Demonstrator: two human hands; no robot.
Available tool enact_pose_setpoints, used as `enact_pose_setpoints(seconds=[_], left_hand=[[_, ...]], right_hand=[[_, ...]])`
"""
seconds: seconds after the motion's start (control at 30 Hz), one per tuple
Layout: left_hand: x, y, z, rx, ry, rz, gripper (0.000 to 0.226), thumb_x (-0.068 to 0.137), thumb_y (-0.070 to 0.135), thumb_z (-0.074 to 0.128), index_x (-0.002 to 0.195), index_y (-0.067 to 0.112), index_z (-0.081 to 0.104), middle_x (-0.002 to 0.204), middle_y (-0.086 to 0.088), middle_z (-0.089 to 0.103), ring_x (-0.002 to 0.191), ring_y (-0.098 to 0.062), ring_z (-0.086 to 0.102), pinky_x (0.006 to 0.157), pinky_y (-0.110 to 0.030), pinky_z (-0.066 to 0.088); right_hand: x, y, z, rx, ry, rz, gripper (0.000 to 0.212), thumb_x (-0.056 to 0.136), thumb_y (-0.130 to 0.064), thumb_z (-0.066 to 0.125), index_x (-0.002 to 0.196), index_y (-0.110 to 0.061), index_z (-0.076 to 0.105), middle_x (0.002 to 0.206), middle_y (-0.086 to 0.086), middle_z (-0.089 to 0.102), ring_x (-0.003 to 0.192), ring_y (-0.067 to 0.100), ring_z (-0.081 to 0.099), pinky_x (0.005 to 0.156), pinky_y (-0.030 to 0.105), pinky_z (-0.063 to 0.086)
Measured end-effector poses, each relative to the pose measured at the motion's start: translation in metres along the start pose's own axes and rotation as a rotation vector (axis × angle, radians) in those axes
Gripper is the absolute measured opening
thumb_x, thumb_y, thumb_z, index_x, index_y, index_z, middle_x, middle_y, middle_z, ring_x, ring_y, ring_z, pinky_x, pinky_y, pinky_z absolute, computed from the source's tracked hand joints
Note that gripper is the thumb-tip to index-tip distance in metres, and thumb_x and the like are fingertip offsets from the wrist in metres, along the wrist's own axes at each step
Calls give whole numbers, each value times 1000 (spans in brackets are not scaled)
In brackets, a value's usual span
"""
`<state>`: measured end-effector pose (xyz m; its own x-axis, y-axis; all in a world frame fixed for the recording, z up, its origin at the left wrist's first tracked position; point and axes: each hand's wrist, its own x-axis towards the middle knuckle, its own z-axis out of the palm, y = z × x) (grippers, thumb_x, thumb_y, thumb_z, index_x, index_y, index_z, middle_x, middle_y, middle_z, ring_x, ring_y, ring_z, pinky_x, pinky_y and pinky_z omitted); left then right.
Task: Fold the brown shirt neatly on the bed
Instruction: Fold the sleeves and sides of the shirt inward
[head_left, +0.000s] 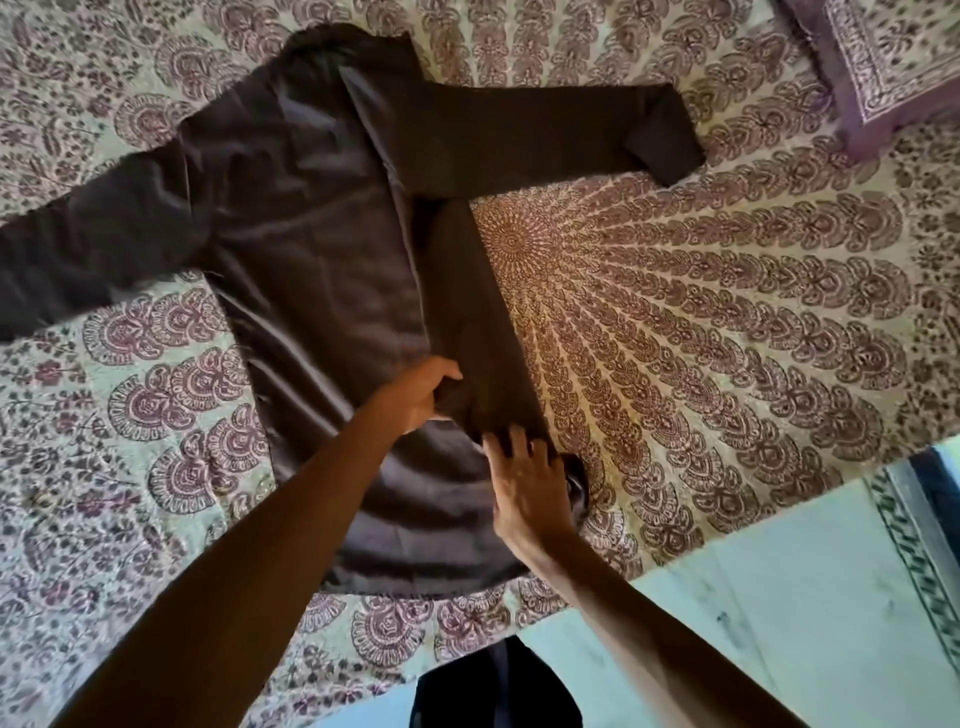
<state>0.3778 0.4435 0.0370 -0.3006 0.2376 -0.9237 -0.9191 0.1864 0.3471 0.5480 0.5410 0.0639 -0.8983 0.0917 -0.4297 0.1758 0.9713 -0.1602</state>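
Left hand (423, 395): clamped on folded edge of brown shirt (311, 260).
Right hand (530, 493): fingers apart, pressing hem.
Progress: one side folded; sleeves, other side remain.

— Where does the brown shirt (311, 260) lie?

— Spread flat on the patterned bed (727, 312), from the centre out toward ten o'clock. Its outstretched sleeve (78, 249) runs off at nine o'clock. The folded sleeve (545, 140) crosses toward one o'clock, with the cuff doubled back.

— And the hands?

— Just below the centre, toward six o'clock. The left hand (421, 395) grips a narrow strip of the shirt's side that is turned inward. The right hand (530, 493), at five o'clock from it, presses the hem with spread fingers.

— Anything else?

— A purple-edged pillow (893, 67) at two o'clock, and pale floor (779, 597) at four o'clock.
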Motion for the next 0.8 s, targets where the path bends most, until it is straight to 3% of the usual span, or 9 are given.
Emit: enact_pose_setpoints(seconds=[0.07, 0.13, 0.23, 0.33, 0.43, 0.53, 0.7, 0.8], left_hand=[[-6, -22, 5, 0, -12, -23, 14, 90, 0, 47, 83, 9, 55, 79, -10, 58, 74, -24, 59, 82, -46, 51], [-13, -44, 10, -10, -23, -41, 19, 90, -3, 45, 78, 8, 55, 74, -10, 57, 70, -23, 59, 80, -45, 52], [-16, -74, 15, 19, 9, -85, 23, 87, -8, 43, 74, 9, 52, 73, -9, 55, 67, -20, 57, 68, -36, 54], [-15, -98, 17, 6, 21, -96, 25, 84, -13, 41, 74, 8, 48, 73, -9, 51, 68, -20, 54, 63, -36, 54], [-14, -109, 16, -27, 40, -66, 28, 81, -17, 39, 74, 9, 48, 72, -7, 51, 69, -19, 54, 63, -36, 53], [-11, -113, 15, -61, 35, -59, 26, 80, -18, 41, 77, 6, 51, 75, -9, 52, 69, -19, 55, 55, -32, 54], [-14, -118, 18, -14, -39, -47, 37, 79, -19, 42, 103, 6, 54, 99, -12, 59, 94, -26, 57, 83, -42, 52], [-21, -122, 22, 16, -44, -62, 27, 81, -18, 44, 97, 3, 53, 92, -14, 61, 82, -26, 62, 64, -35, 60]], right_hand=[[-13, 6, 8, -21, 41, 62, 75, 58, -2, 77, 127, -15, 52, 107, 12, 62, 88, 31, 63, 76, 45, 54], [-25, 9, 10, -30, 89, 57, 62, 50, -5, 80, 109, -15, 64, 87, 7, 67, 79, 29, 63, 76, 43, 51], [-42, 14, 15, -4, 143, -61, 42, 54, -15, 79, 93, -19, 65, 99, 5, 64, 98, 30, 57, 90, 48, 40], [-53, 23, 26, 60, 150, -66, 53, 61, -17, 78, 111, -18, 59, 121, 6, 56, 116, 29, 52, 101, 52, 39], [-57, 43, 39, 117, 147, 113, 66, 65, -9, 79, 125, -14, 53, 121, 11, 60, 108, 29, 59, 92, 45, 50], [-63, 62, 46, 111, 184, 160, 53, 64, -1, 77, 114, -10, 60, 105, 10, 66, 89, 27, 64, 74, 36, 55], [-88, 73, 56, 35, 180, 108, 33, 63, -10, 75, 93, -15, 61, 91, 4, 64, 81, 25, 61, 70, 35, 49], [-97, 77, 61, 65, 201, 124, 28, 67, -14, 73, 91, -13, 59, 94, 6, 60, 89, 26, 58, 74, 38, 50]])
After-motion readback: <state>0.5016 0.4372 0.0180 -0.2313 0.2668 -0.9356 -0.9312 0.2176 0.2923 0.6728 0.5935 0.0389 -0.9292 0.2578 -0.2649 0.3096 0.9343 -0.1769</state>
